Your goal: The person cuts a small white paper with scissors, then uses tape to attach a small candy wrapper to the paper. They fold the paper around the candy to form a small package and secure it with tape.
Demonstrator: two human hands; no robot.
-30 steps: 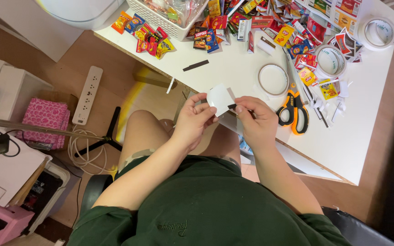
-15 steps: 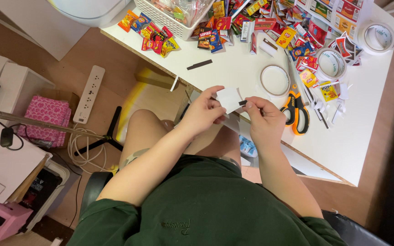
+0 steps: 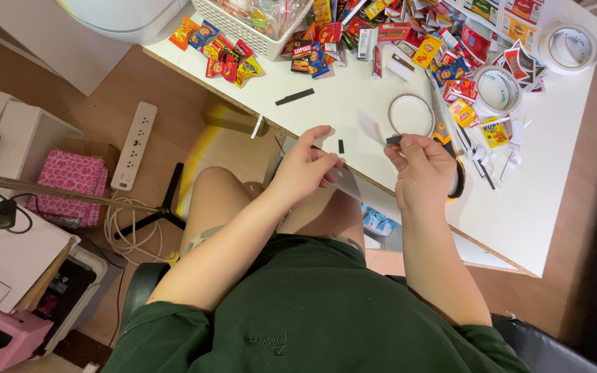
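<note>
My left hand (image 3: 309,166) is over the front edge of the white table (image 3: 540,207), its fingers pinched on a pale grey strip (image 3: 348,182) that hangs down towards my lap. To its right, my right hand (image 3: 423,169) pinches a small dark piece (image 3: 394,139). A blurred white flap (image 3: 370,127) sticks up beside that piece. The two hands are apart, with a short black bit (image 3: 341,146) lying on the table between them.
Orange-handled scissors (image 3: 452,166) lie partly under my right hand. Tape rolls (image 3: 411,114) (image 3: 497,88) (image 3: 570,47), several small colourful packets (image 3: 226,59), a white basket (image 3: 243,27) and a black strip (image 3: 295,97) cover the table. A power strip (image 3: 135,144) and a pink box (image 3: 67,181) are on the floor at left.
A white piece was held between both hands close together. Now the hands have drawn apart, the right one moving right with a small piece while the left keeps a strip.
</note>
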